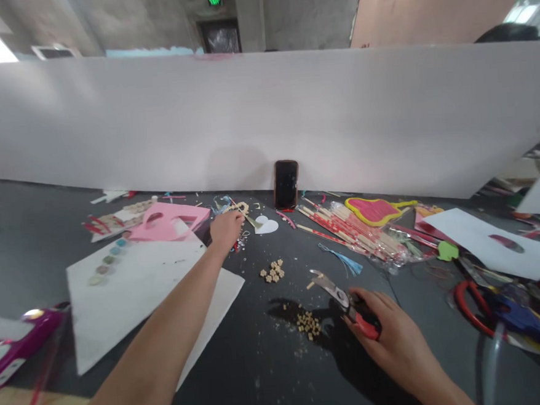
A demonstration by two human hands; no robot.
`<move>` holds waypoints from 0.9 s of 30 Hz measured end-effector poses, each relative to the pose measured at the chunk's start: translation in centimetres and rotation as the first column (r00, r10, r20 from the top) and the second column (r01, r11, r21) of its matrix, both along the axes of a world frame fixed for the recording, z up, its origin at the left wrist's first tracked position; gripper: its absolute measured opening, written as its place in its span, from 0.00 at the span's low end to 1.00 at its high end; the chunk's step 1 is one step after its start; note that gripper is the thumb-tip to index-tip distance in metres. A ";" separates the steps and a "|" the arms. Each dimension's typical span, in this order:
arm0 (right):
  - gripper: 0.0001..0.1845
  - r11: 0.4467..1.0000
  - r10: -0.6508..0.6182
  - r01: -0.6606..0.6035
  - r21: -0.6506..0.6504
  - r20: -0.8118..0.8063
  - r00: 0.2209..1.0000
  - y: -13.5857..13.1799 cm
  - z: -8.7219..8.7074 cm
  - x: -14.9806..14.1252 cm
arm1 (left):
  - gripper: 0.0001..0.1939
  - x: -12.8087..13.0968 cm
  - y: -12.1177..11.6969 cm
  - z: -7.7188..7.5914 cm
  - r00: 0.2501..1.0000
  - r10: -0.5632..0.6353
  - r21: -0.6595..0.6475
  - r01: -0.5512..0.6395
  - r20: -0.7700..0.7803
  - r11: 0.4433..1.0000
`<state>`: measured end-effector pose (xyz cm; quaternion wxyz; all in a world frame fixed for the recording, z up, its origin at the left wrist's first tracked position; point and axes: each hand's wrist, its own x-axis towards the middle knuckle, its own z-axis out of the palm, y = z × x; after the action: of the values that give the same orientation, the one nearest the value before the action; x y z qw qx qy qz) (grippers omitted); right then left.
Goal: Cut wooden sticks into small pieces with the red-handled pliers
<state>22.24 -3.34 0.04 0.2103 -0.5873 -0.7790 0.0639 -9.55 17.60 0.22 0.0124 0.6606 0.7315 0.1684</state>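
Observation:
My right hand (392, 329) is wrapped round the red handles of pruning shears (339, 295). Their blades point up and left, with a small pale stick piece (311, 284) at the tip. Below the blades lies a heap of tiny cut wooden bits (309, 325). Farther back sits a small group of flower-shaped wooden pieces (272, 271). My left hand (227, 231) reaches to the back of the table, fingers closed beside a beaded ring (239, 209). What its fingers hold, if anything, is hidden. White paper hearts (266, 226) lie just right of it.
A phone (286, 184) leans on the white partition (264, 116). Red-patterned sticks (331, 228), a blue tassel (343, 260) and a pink-and-yellow fan shape (376, 210) lie right of centre. Scissors (474, 305) are at right, a white sheet (119, 299) and purple glue gun (25, 349) at left.

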 end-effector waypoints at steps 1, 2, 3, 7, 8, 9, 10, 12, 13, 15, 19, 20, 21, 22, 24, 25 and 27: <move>0.20 1.000 0.004 -0.004 -0.006 0.011 1.000 0.0 0.0 0.0 | 0.15 0.0 0.4 -0.2 1.000 0.006 0.002 -0.006 -0.008 1.000; 0.21 1.000 0.007 -0.007 -0.008 0.023 1.000 0.0 0.0 0.1 | 0.14 0.0 0.6 -0.4 1.000 0.010 0.003 -0.010 -0.015 1.000; 0.21 1.000 0.013 -0.012 -0.005 0.033 0.999 0.0 0.0 0.1 | 0.14 0.1 0.9 -0.6 1.000 0.014 0.003 -0.014 -0.020 1.000; 0.22 0.999 0.036 -0.038 0.031 0.059 0.998 0.1 0.1 0.0 | 0.14 0.0 1.5 -1.1 0.999 0.023 0.009 -0.023 -0.025 1.000; 0.22 0.998 0.040 -0.043 0.040 0.063 0.997 0.1 0.1 0.0 | 0.14 -0.1 1.7 -1.2 1.000 0.023 0.010 -0.023 -0.021 1.000; 0.23 0.998 0.044 -0.047 0.047 0.068 0.997 0.1 0.1 0.0 | 0.14 -0.3 1.7 -1.2 1.000 0.022 0.012 -0.022 -0.014 1.000; 0.23 0.997 0.045 -0.049 0.051 0.071 0.996 0.1 0.0 0.0 | 0.14 -0.4 1.8 -1.3 1.000 0.021 0.014 -0.021 -0.006 1.000; 0.23 0.997 0.043 -0.047 0.057 0.075 0.996 0.1 0.0 0.0 | 0.15 -0.8 1.9 -1.3 1.000 0.026 0.021 -0.026 0.009 0.999; 0.22 0.997 0.041 -0.046 0.058 0.077 0.996 0.1 -0.1 0.0 | 0.15 -0.9 1.9 -1.3 0.999 0.030 0.026 -0.030 0.015 0.999; 0.22 0.997 0.044 -0.050 0.059 0.086 0.995 0.1 -0.1 0.0 | 0.16 -1.2 1.8 -1.3 0.999 0.035 0.038 -0.036 0.020 0.999; 0.23 0.996 0.055 -0.062 0.064 0.112 0.992 0.1 -0.1 0.0 | 0.18 -1.2 1.4 -1.2 0.999 0.044 0.062 -0.045 0.013 0.997; 0.23 0.996 0.055 -0.063 0.065 0.117 0.992 0.1 -0.1 0.0 | 0.18 -1.1 1.4 -1.1 0.999 0.053 0.064 -0.054 0.011 0.996; 0.23 0.996 0.056 -0.064 0.064 0.122 0.991 0.2 -0.1 0.0 | 0.18 -1.0 1.3 -1.1 0.998 0.064 0.063 -0.064 0.007 0.996; 0.23 0.996 0.059 -0.067 0.062 0.125 0.990 0.2 -0.1 0.0 | 0.18 -1.0 1.3 -1.0 0.997 0.072 0.058 -0.072 0.004 0.996; 0.23 0.996 0.065 -0.072 0.052 0.129 0.990 0.2 0.0 0.0 | 0.17 -0.8 1.2 -1.0 0.997 0.076 0.043 -0.076 -0.004 0.996; 0.23 0.996 0.065 -0.071 0.048 0.127 0.990 0.2 0.0 -0.1 | 0.17 -0.7 1.1 -1.0 0.997 0.073 0.037 -0.073 -0.008 0.997; 0.23 0.997 0.060 -0.065 0.036 0.118 0.991 0.2 0.0 -0.1 | 0.17 -0.6 0.9 -0.9 0.998 0.065 0.038 -0.064 -0.014 0.997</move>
<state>22.12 -3.11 0.06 0.1738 -0.5611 -0.8090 0.0204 -10.20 18.52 -0.71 -0.0109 0.6379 0.7493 0.1775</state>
